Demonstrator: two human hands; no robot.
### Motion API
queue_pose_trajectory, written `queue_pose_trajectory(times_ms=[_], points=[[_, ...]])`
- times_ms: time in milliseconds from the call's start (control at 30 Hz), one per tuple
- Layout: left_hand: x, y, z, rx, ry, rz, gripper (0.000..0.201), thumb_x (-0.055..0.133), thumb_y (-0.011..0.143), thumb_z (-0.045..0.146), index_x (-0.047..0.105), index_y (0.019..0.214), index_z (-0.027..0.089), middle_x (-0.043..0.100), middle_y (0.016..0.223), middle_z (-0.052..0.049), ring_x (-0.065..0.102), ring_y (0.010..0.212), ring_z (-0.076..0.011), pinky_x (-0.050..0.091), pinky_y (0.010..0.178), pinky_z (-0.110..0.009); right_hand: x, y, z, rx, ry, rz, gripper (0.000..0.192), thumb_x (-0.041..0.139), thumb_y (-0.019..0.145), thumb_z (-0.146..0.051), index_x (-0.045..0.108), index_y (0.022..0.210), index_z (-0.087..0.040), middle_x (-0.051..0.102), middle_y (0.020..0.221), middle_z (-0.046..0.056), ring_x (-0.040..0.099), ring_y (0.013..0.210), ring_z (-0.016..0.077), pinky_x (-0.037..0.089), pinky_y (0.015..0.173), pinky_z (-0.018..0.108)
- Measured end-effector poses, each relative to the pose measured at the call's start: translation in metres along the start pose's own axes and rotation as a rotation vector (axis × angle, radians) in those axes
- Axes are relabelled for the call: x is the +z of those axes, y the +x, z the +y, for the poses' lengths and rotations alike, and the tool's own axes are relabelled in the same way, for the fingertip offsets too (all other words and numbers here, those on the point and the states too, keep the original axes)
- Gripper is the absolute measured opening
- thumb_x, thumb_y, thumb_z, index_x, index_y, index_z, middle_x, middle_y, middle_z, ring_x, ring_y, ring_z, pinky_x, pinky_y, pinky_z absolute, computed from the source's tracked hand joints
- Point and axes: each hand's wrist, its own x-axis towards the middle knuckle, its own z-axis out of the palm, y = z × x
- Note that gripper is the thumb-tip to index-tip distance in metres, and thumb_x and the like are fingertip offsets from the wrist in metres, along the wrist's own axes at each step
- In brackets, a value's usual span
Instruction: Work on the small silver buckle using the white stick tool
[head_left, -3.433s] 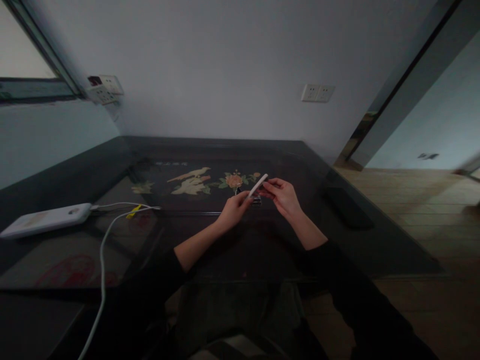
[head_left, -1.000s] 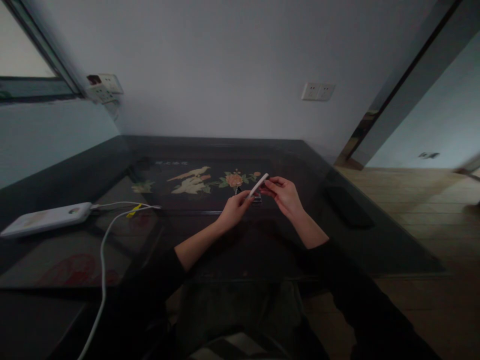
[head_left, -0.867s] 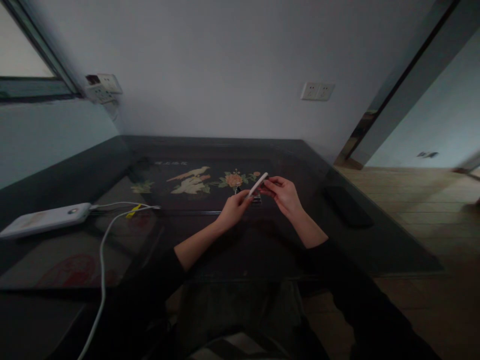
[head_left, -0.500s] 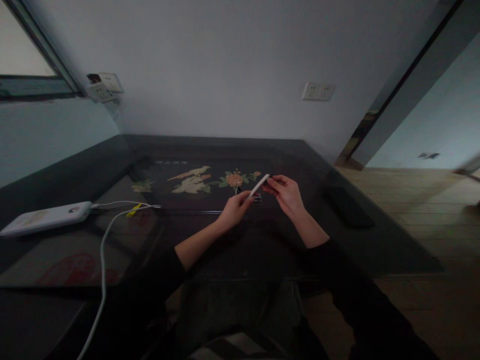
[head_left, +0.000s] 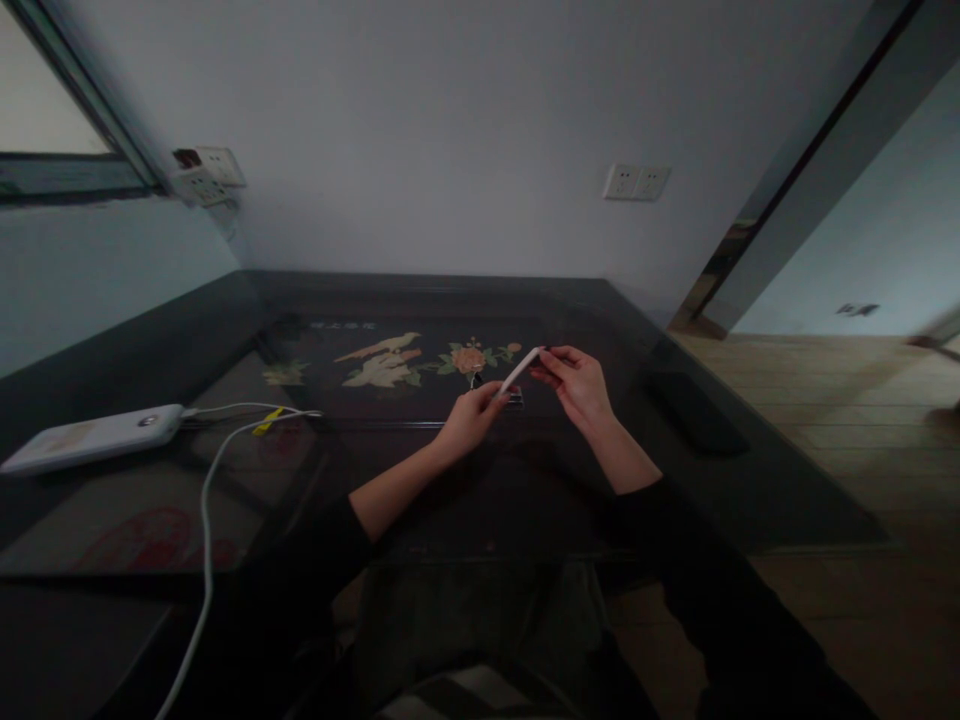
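My left hand (head_left: 469, 422) is closed round the lower end of a slim white stick-like thing (head_left: 519, 371), which slants up to the right above the dark table. What kind of thing it is I cannot make out. At its upper end my right hand (head_left: 579, 387) has thumb and fingers pinched together, with something small and dark by the fingertips. Whether they grip the stick itself or a separate piece is unclear. Just below the stick, a small silvery object (head_left: 514, 398) shows on the table, partly hidden by my left hand.
The glossy dark table (head_left: 420, 490) has a bird-and-flower picture. On its left lies a white power bank (head_left: 97, 438) with a white cable (head_left: 206, 530) and yellow tag (head_left: 268, 421). A flat black object (head_left: 696, 413) lies right. Wall sockets (head_left: 636, 182) are behind.
My right hand has shifted slightly to the right, around the upper end of the white stick. My left hand and the stick have hardly moved.
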Motion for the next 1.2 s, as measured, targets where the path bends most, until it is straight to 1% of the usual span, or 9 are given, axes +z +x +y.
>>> queue_pose_trajectory(times_ms=[100,200,333,467,767,867,1000,1100,1200], points=[[0.0,0.002,-0.001,-0.004,-0.001,0.008,0.035,0.048,0.091,0.033,0.064,0.113,0.011,0.048,0.063,0.002,0.039,0.056,-0.0109,0.031,0.055,-0.022,0.002,-0.002,0.007,0.047,-0.02,-0.048,0.029,0.086,0.057,-0.029,0.065,0.073,-0.017,0.071,0.072,0.001,0.07,0.065,0.0154,0.061,0.069,0.03],[-0.001,0.003,0.0,-0.008,0.005,0.018,0.035,0.048,0.09,0.032,0.064,0.114,0.012,0.048,0.063,0.003,0.039,0.056,-0.0109,0.03,0.054,-0.022,0.003,-0.003,0.011,0.078,-0.026,-0.075,0.03,0.087,0.056,-0.03,0.065,0.073,-0.017,0.07,0.07,0.001,0.069,0.063,0.0151,0.062,0.07,0.03],[-0.001,0.001,0.0,0.005,0.007,0.01,0.035,0.048,0.091,0.034,0.065,0.113,0.012,0.046,0.062,0.003,0.037,0.055,-0.0104,0.029,0.054,-0.022,0.0,0.0,0.005,0.021,0.001,-0.031,0.03,0.087,0.056,-0.029,0.065,0.072,-0.017,0.071,0.074,0.001,0.07,0.065,0.0155,0.062,0.067,0.028],[0.0,0.0,0.0,0.003,0.0,-0.003,0.034,0.047,0.092,0.033,0.064,0.113,0.012,0.045,0.062,0.003,0.038,0.055,-0.0102,0.029,0.053,-0.022,-0.003,0.003,0.0,-0.03,0.007,0.005,0.027,0.085,0.059,-0.027,0.065,0.073,-0.017,0.073,0.079,0.002,0.07,0.067,0.0151,0.062,0.066,0.028],[-0.001,0.003,-0.001,-0.018,-0.016,0.02,0.034,0.048,0.09,0.031,0.063,0.114,0.012,0.045,0.06,0.004,0.038,0.054,-0.01,0.028,0.051,-0.021,0.005,-0.006,0.011,0.072,-0.007,-0.079,0.029,0.087,0.056,-0.028,0.066,0.072,-0.016,0.07,0.07,0.002,0.07,0.062,0.0153,0.062,0.068,0.029],[-0.002,0.002,0.0,-0.021,-0.027,0.013,0.033,0.048,0.091,0.031,0.064,0.113,0.012,0.043,0.059,0.004,0.037,0.054,-0.0098,0.028,0.051,-0.021,0.004,-0.003,0.007,0.049,0.001,-0.051,0.028,0.087,0.056,-0.028,0.066,0.071,-0.017,0.071,0.07,0.002,0.07,0.064,0.0158,0.062,0.067,0.029],[-0.001,0.0,0.0,-0.01,-0.019,-0.008,0.034,0.048,0.091,0.032,0.064,0.115,0.012,0.043,0.06,0.004,0.037,0.054,-0.0099,0.029,0.052,-0.021,0.0,0.001,0.001,-0.012,0.02,-0.004,0.028,0.086,0.056,-0.027,0.065,0.071,-0.017,0.073,0.078,0.003,0.071,0.066,0.0154,0.062,0.067,0.028],[0.0,0.0,-0.002,-0.009,0.002,-0.003,0.035,0.048,0.092,0.032,0.065,0.115,0.013,0.044,0.06,0.003,0.037,0.054,-0.0101,0.029,0.052,-0.021,-0.001,0.002,0.003,-0.001,0.016,-0.019,0.028,0.087,0.056,-0.027,0.065,0.072,-0.017,0.072,0.076,0.002,0.07,0.065,0.0149,0.062,0.067,0.028],[-0.001,0.002,-0.003,-0.006,0.006,0.011,0.033,0.048,0.091,0.031,0.065,0.114,0.013,0.046,0.061,0.003,0.038,0.055,-0.0102,0.03,0.052,-0.021,0.001,-0.001,0.009,0.038,-0.002,-0.064,0.029,0.087,0.057,-0.029,0.065,0.073,-0.018,0.071,0.072,0.001,0.07,0.064,0.0151,0.062,0.069,0.029]])
